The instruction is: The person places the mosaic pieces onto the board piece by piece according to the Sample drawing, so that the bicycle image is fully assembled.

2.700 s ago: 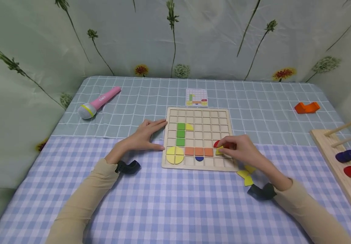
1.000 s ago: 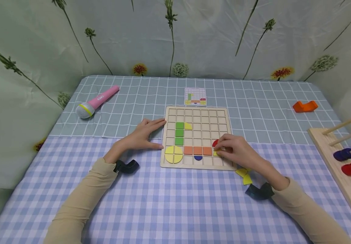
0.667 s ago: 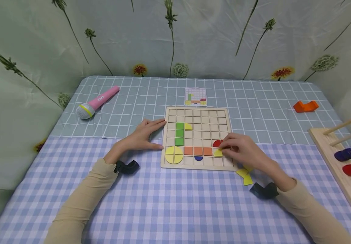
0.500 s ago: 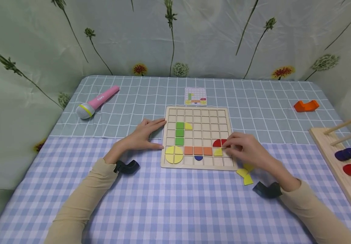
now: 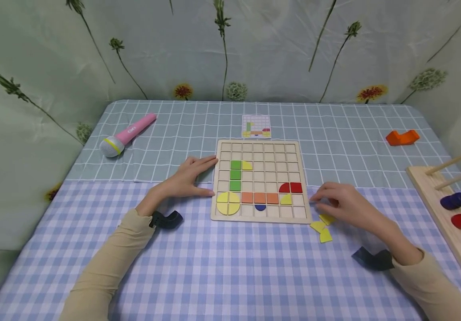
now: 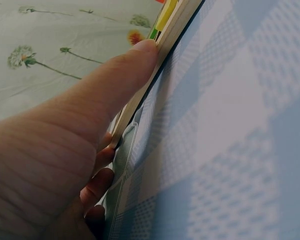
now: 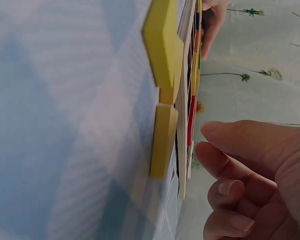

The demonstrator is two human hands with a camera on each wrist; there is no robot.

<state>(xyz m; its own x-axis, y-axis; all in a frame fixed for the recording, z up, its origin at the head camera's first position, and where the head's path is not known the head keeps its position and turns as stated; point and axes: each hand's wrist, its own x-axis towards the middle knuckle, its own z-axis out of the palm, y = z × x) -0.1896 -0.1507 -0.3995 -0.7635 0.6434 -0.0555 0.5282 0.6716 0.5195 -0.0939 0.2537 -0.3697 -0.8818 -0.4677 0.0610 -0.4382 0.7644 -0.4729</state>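
Observation:
A wooden grid board [image 5: 275, 147] lies on the table with green squares [image 5: 236, 174], orange squares [image 5: 260, 198], a yellow four-part circle [image 5: 228, 203], a blue half-circle [image 5: 260, 207] and red pieces [image 5: 296, 187] in it. One yellow quarter-circle [image 5: 286, 199] sits below the red ones. The left hand [image 5: 190, 178] touches the board's left edge with fingertips and thumb spread. Right of the board, the right hand [image 5: 344, 203] is loosely curled and holds nothing; thumb and forefinger are slightly apart in the right wrist view. Loose yellow pieces [image 5: 325, 235] lie just below it.
A small pattern card [image 5: 256, 126] lies behind the board. At the back left is a pink toy microphone [image 5: 132, 130]. An orange block [image 5: 402, 137] is at the back right, and a wooden peg stand with rings [image 5: 426, 183] is along the right side.
The right hand has set the yellow quarter-circle into the cell below the red pieces, let go, and moved right off the board. The left hand stays at the board's edge.

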